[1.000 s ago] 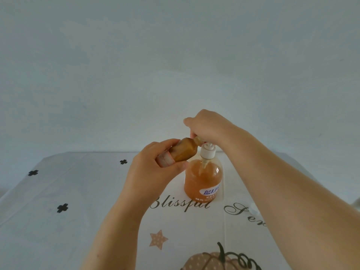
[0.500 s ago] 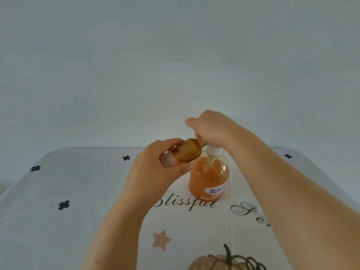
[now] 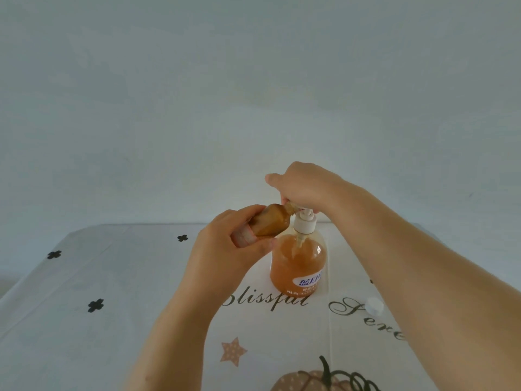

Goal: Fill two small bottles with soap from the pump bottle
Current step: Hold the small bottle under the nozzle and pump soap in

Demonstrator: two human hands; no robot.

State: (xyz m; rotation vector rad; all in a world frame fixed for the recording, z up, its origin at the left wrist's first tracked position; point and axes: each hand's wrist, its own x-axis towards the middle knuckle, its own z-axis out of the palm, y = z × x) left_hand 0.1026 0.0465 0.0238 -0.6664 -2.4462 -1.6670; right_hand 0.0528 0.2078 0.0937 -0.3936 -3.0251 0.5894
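Printed-cloth worktop (image 3: 112, 277) carries the pump bottle (image 3: 298, 263), its top under the curled right hand (image 3: 306, 186), while the left hand (image 3: 225, 252) grips a nearly full small bottle (image 3: 272, 222) tilted at its spout; next probably means withdrawing it upright.

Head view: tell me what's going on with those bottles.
A person is filling a small bottle with amber soap. The left hand holds it tilted, neck at the nozzle of the pump bottle, which stands on the table. The right hand curls over the pump top. The small bottle looks largely full. A white cap lies by the right forearm.
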